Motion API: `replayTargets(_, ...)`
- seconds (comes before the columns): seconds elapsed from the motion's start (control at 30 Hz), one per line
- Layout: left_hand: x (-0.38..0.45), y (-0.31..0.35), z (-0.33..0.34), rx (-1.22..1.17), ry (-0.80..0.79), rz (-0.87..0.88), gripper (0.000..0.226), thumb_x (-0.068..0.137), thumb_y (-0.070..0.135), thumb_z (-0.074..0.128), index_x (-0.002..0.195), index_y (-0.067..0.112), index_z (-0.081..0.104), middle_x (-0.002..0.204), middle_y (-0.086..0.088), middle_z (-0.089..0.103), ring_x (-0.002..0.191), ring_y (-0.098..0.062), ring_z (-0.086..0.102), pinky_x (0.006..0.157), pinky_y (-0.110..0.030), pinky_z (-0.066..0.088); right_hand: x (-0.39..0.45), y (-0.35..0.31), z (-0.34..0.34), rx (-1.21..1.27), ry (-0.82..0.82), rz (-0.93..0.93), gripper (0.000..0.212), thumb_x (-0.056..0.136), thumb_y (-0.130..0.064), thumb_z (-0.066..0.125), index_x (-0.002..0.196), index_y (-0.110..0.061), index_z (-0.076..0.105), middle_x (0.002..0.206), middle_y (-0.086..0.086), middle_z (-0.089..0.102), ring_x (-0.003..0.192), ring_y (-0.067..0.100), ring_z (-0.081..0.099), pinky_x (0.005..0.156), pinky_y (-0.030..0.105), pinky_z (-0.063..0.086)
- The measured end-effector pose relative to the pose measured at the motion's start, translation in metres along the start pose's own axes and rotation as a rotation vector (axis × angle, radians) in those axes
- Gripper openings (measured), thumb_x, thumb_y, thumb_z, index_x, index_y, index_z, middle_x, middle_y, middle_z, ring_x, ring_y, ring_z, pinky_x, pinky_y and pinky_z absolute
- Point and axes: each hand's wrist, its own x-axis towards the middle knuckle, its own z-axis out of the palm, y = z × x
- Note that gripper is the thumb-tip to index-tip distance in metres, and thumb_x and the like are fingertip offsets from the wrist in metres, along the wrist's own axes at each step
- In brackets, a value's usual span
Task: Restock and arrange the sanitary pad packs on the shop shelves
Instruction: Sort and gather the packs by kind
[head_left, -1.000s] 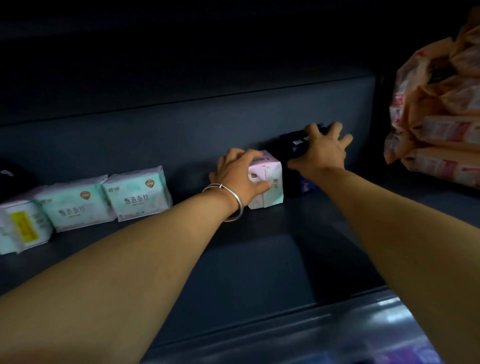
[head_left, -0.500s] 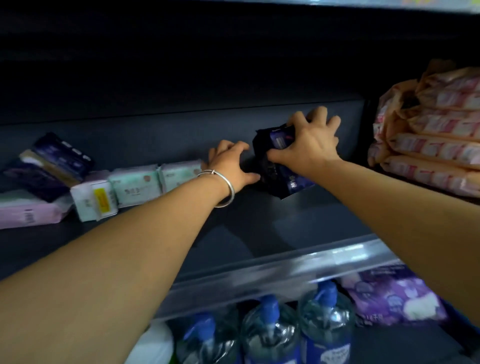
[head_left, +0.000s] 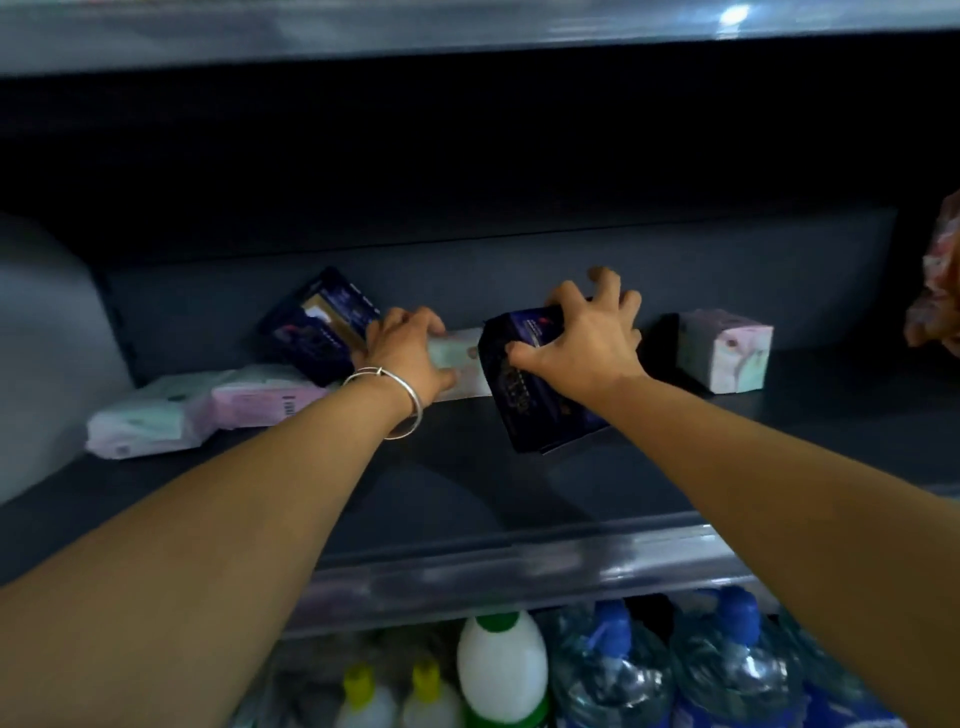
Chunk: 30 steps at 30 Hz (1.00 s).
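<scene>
— Two hands are on the shelf (head_left: 467, 483) at once. Which one matters?

— Both. The right hand (head_left: 582, 345) clamps the dark pack (head_left: 524, 395) from above, thumb on its near face and fingers over the top — the pack sits tilted near the middle of the shelf, one corner low. The left hand (head_left: 405, 358), with the bangle (head_left: 400, 405), curls round a pale pack (head_left: 457, 369) just behind and to the left of it.

— So how should the dark one go down?

— My view: level it first, then slide it back until its face lines up with the others. Keep the left hand steadying the pale pack so the row doesn't get shoved.

— And the rest?

— Another dark pack (head_left: 319, 325) leans against the back wall, pink packs (head_left: 208, 410) lie flat at the left, and a small square pack (head_left: 727, 353) stands alone at the right — those likely want straightening too.
</scene>
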Motion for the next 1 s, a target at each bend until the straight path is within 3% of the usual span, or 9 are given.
replayTargets(0.27,0.035,-0.071,-0.017,0.089,0.210,-0.049,0.086,0.076,0.021,0.073,0.145,0.026,0.023,0.150,-0.004,0.019,0.136,-0.028,0.019,0.109,-0.043,0.019,0.018,-0.044,0.057,0.102,0.017,-0.029,0.059,0.075,-0.049,0.068,0.119,-0.015,0.047,0.149,0.007,0.013,0.131,0.031,0.022,0.104,0.046,0.033)
replayTargets(0.43,0.056,-0.090,-0.026,0.164,0.120,-0.062,0.106,0.074,0.023,0.075,0.150,0.020,0.002,0.158,-0.007,0.000,0.146,-0.024,0.001,0.117,-0.046,0.002,0.019,-0.054,0.086,0.122,0.018,-0.039,0.059,0.077,-0.048,0.068,0.121,-0.013,0.046,0.150,0.007,0.013,0.132,0.031,0.023,0.103,0.049,0.036)
replayTargets(0.5,0.064,-0.095,-0.027,0.174,0.060,-0.076,0.106,0.076,0.019,0.074,0.150,0.018,-0.001,0.158,-0.009,-0.004,0.146,-0.025,0.003,0.118,-0.046,0.001,0.018,-0.056,0.093,0.115,0.012,-0.036,0.059,0.077,-0.047,0.068,0.120,-0.013,0.047,0.150,0.008,0.013,0.132,0.031,0.023,0.103,0.049,0.037)
replayTargets(0.63,0.074,-0.104,-0.027,0.227,0.061,-0.082,0.099,0.077,0.012,0.071,0.150,0.015,0.003,0.156,-0.011,0.010,0.140,-0.032,0.020,0.111,-0.045,0.021,0.017,-0.060,0.101,0.090,-0.014,-0.030,0.062,0.076,-0.048,0.069,0.122,-0.013,0.045,0.151,0.007,0.012,0.132,0.032,0.025,0.103,0.048,0.037)
replayTargets(0.77,0.077,-0.109,-0.032,0.357,0.134,-0.076,0.094,0.076,0.018,0.072,0.148,0.010,0.012,0.143,-0.016,0.028,0.130,-0.035,0.027,0.103,-0.043,0.029,0.021,-0.065,0.102,0.079,-0.091,0.021,0.072,0.075,-0.052,0.069,0.130,-0.017,0.039,0.153,0.007,0.010,0.134,0.034,0.027,0.108,0.048,0.031)
replayTargets(0.87,0.077,-0.113,-0.031,0.386,0.139,-0.026,0.087,0.070,0.019,0.077,0.141,0.017,0.027,0.142,-0.013,0.029,0.130,-0.034,0.024,0.100,-0.044,0.028,0.024,-0.066,0.103,0.060,-0.135,0.064,0.077,0.073,-0.057,0.068,0.134,-0.022,0.035,0.152,0.007,0.014,0.134,0.034,0.027,0.109,0.047,0.029)
replayTargets(0.97,0.078,-0.119,-0.027,0.293,0.121,0.015,0.078,0.069,0.007,0.075,0.133,0.018,0.031,0.153,-0.016,0.013,0.142,-0.035,0.007,0.112,-0.052,0.013,0.025,-0.067,0.105,0.036,-0.169,0.096,0.077,0.070,-0.059,0.069,0.130,-0.026,0.035,0.142,0.009,0.028,0.126,0.034,0.035,0.105,0.047,0.033)
replayTargets(1.0,0.079,-0.121,-0.027,0.244,0.102,0.028,0.076,0.069,0.005,0.074,0.130,0.017,0.031,0.151,-0.017,0.016,0.142,-0.036,0.012,0.112,-0.054,0.014,0.025,-0.067,0.104,0.036,-0.183,0.109,0.078,0.069,-0.059,0.069,0.131,-0.028,0.034,0.138,0.009,0.032,0.124,0.035,0.038,0.104,0.047,0.035)
